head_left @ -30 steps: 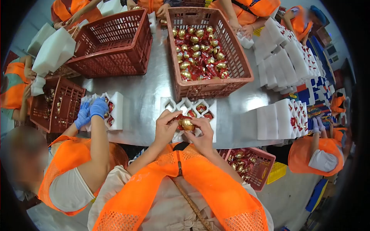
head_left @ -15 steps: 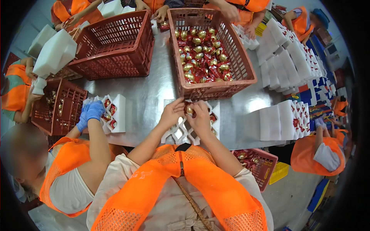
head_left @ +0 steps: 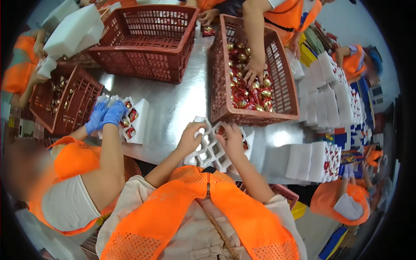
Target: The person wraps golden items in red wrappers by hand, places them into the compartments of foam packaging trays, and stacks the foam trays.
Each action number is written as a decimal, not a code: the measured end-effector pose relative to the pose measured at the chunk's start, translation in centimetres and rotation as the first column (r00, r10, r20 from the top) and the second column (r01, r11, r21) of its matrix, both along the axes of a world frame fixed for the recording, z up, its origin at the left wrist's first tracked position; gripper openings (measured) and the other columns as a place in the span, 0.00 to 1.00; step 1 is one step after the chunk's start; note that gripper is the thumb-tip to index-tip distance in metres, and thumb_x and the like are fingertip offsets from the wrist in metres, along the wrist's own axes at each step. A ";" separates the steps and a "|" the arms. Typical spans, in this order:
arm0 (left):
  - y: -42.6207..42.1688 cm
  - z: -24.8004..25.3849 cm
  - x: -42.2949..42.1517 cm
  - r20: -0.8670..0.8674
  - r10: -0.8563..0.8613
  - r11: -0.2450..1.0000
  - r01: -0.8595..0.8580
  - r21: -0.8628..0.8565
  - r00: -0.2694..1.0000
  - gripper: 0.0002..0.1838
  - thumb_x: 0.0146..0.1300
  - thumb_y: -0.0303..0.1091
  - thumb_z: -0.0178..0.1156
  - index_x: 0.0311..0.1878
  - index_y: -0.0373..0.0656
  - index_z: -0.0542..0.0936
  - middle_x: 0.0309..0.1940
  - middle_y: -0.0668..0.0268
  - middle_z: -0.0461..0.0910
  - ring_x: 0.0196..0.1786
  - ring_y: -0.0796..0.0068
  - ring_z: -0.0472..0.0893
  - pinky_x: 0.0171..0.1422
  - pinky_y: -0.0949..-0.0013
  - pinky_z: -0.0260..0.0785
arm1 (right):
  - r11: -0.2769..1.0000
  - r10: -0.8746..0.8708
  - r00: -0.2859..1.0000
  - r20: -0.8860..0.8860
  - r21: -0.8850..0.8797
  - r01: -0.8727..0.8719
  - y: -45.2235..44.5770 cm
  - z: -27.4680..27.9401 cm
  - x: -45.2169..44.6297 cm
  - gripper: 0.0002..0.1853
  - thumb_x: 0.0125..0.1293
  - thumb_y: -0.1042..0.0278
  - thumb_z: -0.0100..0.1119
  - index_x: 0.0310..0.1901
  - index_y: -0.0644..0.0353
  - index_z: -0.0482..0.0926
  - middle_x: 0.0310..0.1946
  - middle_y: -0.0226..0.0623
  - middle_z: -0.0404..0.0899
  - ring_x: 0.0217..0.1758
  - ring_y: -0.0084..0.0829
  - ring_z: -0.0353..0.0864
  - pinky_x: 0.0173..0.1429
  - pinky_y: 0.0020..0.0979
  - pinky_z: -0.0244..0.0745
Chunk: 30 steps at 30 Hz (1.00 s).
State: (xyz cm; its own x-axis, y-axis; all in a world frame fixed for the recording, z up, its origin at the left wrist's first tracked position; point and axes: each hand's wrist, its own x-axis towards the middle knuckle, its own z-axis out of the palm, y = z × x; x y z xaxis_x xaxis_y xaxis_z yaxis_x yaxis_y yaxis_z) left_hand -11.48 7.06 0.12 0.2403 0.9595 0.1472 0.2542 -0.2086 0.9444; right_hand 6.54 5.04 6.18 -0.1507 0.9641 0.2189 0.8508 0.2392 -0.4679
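Observation:
A white foam tray point(head_left: 202, 157) with diamond-shaped cells lies on the metal table in front of me. My left hand point(head_left: 190, 139) is at the tray's left side, its fingers curled against the edge. My right hand point(head_left: 232, 142) is over the tray's upper right cells, fingers bent around a red-and-gold foil-wrapped ball point(head_left: 220, 130), partly hidden by the fingers. Another red wrapped ball point(head_left: 245, 145) sits in a cell at the tray's right side. The cells on the left and in the middle hold nothing.
A red-brown crate point(head_left: 255, 118) of foil-wrapped balls stands ahead; a co-worker's hand point(head_left: 255, 71) reaches into it. Another crate point(head_left: 143, 56) stands at the back left. Blue-gloved hands point(head_left: 113, 113) work at a neighbouring tray point(head_left: 141, 117). Foam trays point(head_left: 299, 162) stand at the right.
My hands have moved apart: the left went from beside the ball to the tray's left side, while the right stays at the ball. A co-worker's arm now reaches into the crate. The view has shifted.

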 end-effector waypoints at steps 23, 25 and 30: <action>-0.4 0.7 -0.6 -0.134 -0.114 0.983 0.132 0.131 0.984 0.16 0.49 0.21 0.56 0.44 0.39 0.77 0.45 0.58 0.77 0.51 0.55 0.73 0.58 0.60 0.63 | 0.925 0.315 0.823 0.472 -0.346 -0.155 2.5 -0.9 -1.8 0.05 0.48 0.73 0.59 0.26 0.62 0.84 0.28 0.44 0.82 0.35 0.39 0.84 0.37 0.34 0.79; -0.6 0.7 -0.8 -0.160 -0.099 0.978 0.126 0.168 0.982 0.17 0.48 0.21 0.57 0.45 0.40 0.76 0.46 0.58 0.77 0.51 0.54 0.72 0.58 0.60 0.63 | 0.828 0.457 0.799 0.390 -0.515 -0.222 1.4 5.1 -1.2 0.06 0.52 0.71 0.59 0.29 0.61 0.84 0.29 0.44 0.82 0.37 0.42 0.84 0.42 0.39 0.78; -1.3 -0.9 -0.6 -0.100 -0.072 0.976 0.090 0.196 0.992 0.17 0.49 0.21 0.59 0.45 0.41 0.77 0.47 0.58 0.77 0.54 0.56 0.72 0.61 0.59 0.63 | 0.922 0.275 0.961 -0.032 -0.276 -0.273 7.3 20.0 3.9 0.07 0.53 0.69 0.62 0.29 0.64 0.82 0.27 0.46 0.81 0.31 0.39 0.83 0.35 0.36 0.74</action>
